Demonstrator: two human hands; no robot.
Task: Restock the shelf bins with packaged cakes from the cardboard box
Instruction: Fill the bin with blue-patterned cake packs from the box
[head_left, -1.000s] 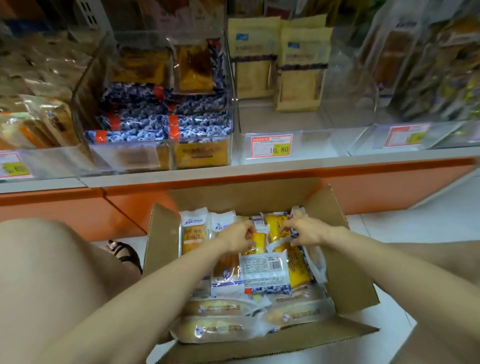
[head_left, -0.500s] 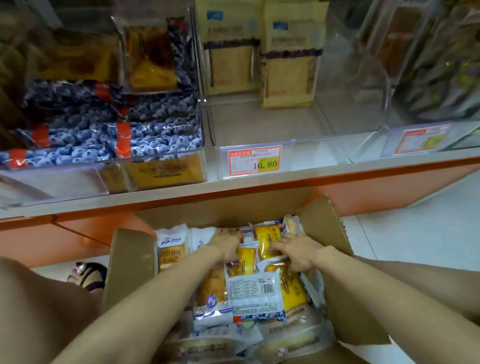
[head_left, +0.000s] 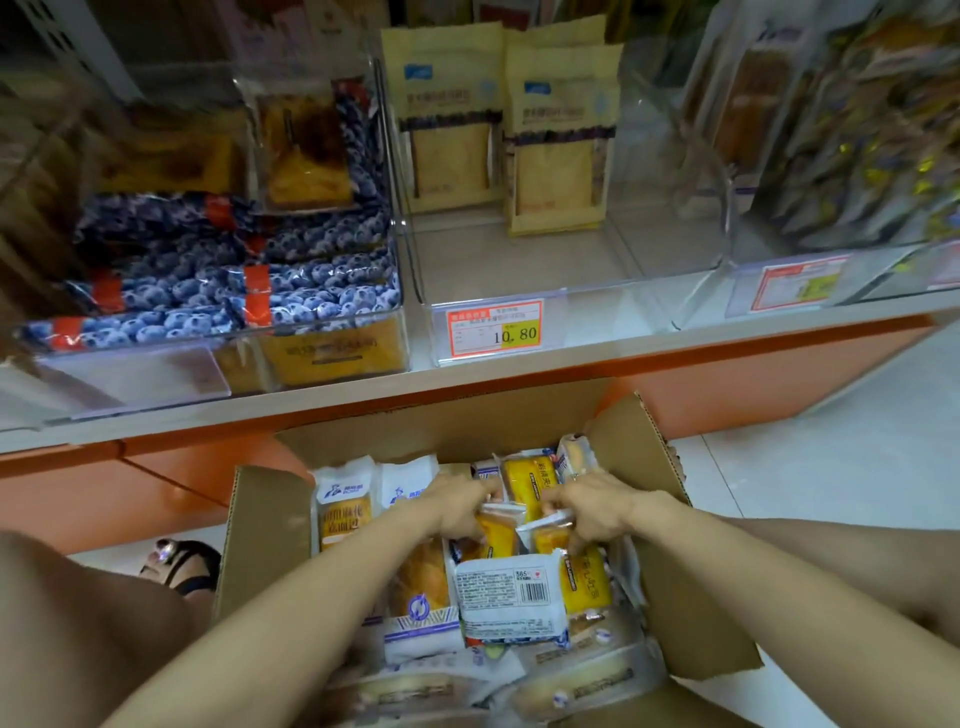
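- The person is crouching over a cardboard box (head_left: 691, 571) standing open on the floor, just in front of the shelf (head_left: 571, 364).
- Both hands are reaching down into the far half of the box, close together.
- The left hand (head_left: 457, 501) is curling its fingers round the yellow cake packets (head_left: 524, 486), pinching one by its crimped end.
- The right hand (head_left: 597, 509) is gripping the same bunch from the other side, fingers bent over the wrapper edges.
- The packets are sitting inside the box, none of them lifted above its rim.
- A packet with a barcode label (head_left: 511, 597) is lying face up just nearer to the person than the hands.
- A white bread packet (head_left: 343, 512) is standing against the box's left wall.
- On the shelf above, a clear middle bin (head_left: 649, 306) is showing a price tag (head_left: 494, 328) on its front and two tan pouches (head_left: 449, 119) standing upright at its back.
- The bin to its left (head_left: 311, 364) is holding blueberry-print packets (head_left: 322, 296) stacked flat.
- A sandalled foot (head_left: 179, 564) is showing on the floor left of the box.
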